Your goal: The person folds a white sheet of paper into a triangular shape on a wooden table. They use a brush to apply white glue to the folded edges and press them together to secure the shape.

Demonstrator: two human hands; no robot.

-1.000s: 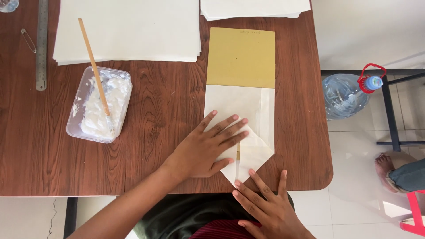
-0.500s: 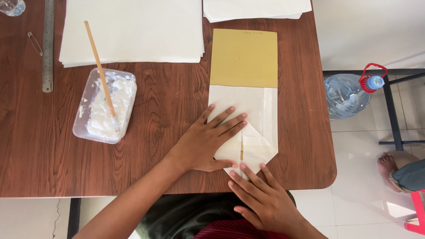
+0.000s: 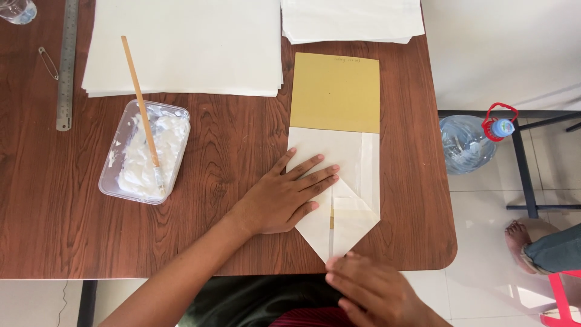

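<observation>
Head view: left hand (image 3: 279,200) flat, spread on folded paper (image 3: 345,181); right hand (image 3: 378,292) open, touching its tip

1 head-worn camera looks almost straight down, fairly near, onto a brown table (image 3: 230,151); the table's near edge runs just below the person's fingers (image 3: 315,181).

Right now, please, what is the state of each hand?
Left hand: open, pressed flat on the folded white paper, gripping nothing.
Right hand: open, fingers spread, at the paper's pointed tip; it is blurred, so contact cannot be told.
</observation>
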